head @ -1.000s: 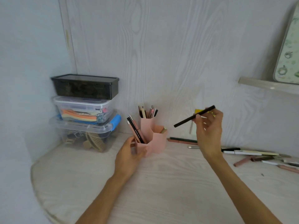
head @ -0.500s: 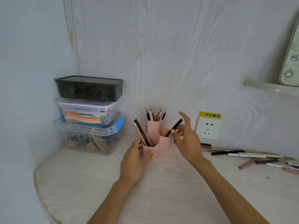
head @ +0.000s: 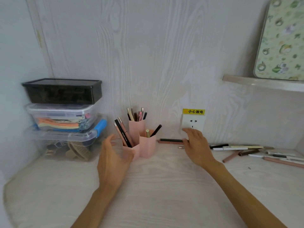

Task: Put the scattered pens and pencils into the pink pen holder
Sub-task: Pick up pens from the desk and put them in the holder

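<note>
The pink pen holder (head: 147,148) stands on the desk near the back wall, with three hexagonal cups that hold several pens. A black pen (head: 156,130) leans out of its right cup. My left hand (head: 113,160) is beside the holder's front left cup with relaxed fingers, holding nothing. My right hand (head: 196,146) reaches over the desk with straight fingers above a black pen (head: 171,140) and a brown pencil (head: 170,142) that lie along the wall. More pens and pencils (head: 238,148) lie scattered to the right.
A stack of plastic storage boxes (head: 63,119) stands in the left corner. A wall socket (head: 193,123) with a yellow label is behind my right hand. A shelf (head: 263,83) at the upper right carries a green patterned board (head: 281,40).
The black pen went from my right hand into the holder's right cup. My right hand then moved right toward the pens by the wall. My left hand loosened from the holder.
</note>
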The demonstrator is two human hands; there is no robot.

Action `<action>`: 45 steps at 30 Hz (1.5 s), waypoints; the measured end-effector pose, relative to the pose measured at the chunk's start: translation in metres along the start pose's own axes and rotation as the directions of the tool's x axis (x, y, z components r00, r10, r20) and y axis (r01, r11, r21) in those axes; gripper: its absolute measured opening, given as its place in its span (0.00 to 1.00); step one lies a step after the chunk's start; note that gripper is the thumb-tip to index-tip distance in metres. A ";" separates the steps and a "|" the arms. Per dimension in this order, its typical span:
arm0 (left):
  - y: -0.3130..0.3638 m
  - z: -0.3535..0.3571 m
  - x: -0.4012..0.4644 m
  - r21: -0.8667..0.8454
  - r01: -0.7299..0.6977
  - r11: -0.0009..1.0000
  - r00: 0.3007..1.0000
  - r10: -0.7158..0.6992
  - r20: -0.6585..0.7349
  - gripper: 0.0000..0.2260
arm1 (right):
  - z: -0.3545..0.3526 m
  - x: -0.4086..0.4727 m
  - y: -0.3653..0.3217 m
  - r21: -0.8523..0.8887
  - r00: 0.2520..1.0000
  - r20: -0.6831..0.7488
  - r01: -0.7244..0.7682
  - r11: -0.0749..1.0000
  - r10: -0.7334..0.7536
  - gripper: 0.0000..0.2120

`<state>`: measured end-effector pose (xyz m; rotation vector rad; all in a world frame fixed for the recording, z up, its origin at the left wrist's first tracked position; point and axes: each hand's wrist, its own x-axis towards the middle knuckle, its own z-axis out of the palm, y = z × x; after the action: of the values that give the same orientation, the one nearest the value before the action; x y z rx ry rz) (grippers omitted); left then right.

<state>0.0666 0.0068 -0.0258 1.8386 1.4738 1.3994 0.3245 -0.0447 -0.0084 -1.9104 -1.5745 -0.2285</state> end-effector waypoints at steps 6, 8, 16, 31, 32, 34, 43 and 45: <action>0.016 0.004 -0.013 0.177 -0.486 0.856 0.852 0.509 -0.125 0.15 | -0.007 -0.027 0.056 -0.262 0.953 0.092 -0.258 0.930 0.290 0.22; 0.022 0.012 -0.021 0.172 -0.689 0.704 0.715 0.699 -0.001 0.08 | -0.005 -0.027 0.056 -0.277 0.951 0.131 -0.237 0.931 0.281 0.22; 0.032 0.051 -0.030 0.165 -0.664 0.729 0.717 0.559 0.417 0.13 | -0.004 -0.029 0.035 0.033 0.974 0.219 0.054 0.998 -0.060 0.17; 0.039 -0.014 -0.001 -0.417 -0.262 0.870 0.965 0.225 -0.138 0.05 | 0.013 -0.034 0.014 0.035 0.944 0.322 0.063 0.997 -0.071 0.21; 0.040 -0.019 0.005 -0.452 -0.272 0.849 0.956 0.186 -0.226 0.04 | 0.013 -0.034 0.014 0.037 0.945 0.320 0.065 0.997 -0.074 0.21; 0.042 -0.027 0.019 -0.471 -0.289 0.833 0.927 0.121 -0.355 0.05 | 0.013 -0.034 0.015 0.039 0.946 0.317 0.062 0.997 -0.071 0.21; 0.074 -0.022 0.056 0.153 -0.382 0.911 0.924 0.382 0.029 0.07 | 0.013 -0.033 0.015 0.048 0.940 0.335 0.047 0.998 -0.060 0.21; 0.074 -0.009 0.049 0.297 -0.401 0.867 0.916 0.370 0.157 0.08 | 0.013 -0.033 0.015 0.057 0.940 0.334 0.050 0.997 -0.067 0.20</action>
<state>0.0924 0.0215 0.0585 2.4856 1.4041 1.2654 0.3263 -0.0656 -0.0415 -1.9420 -1.8408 0.1181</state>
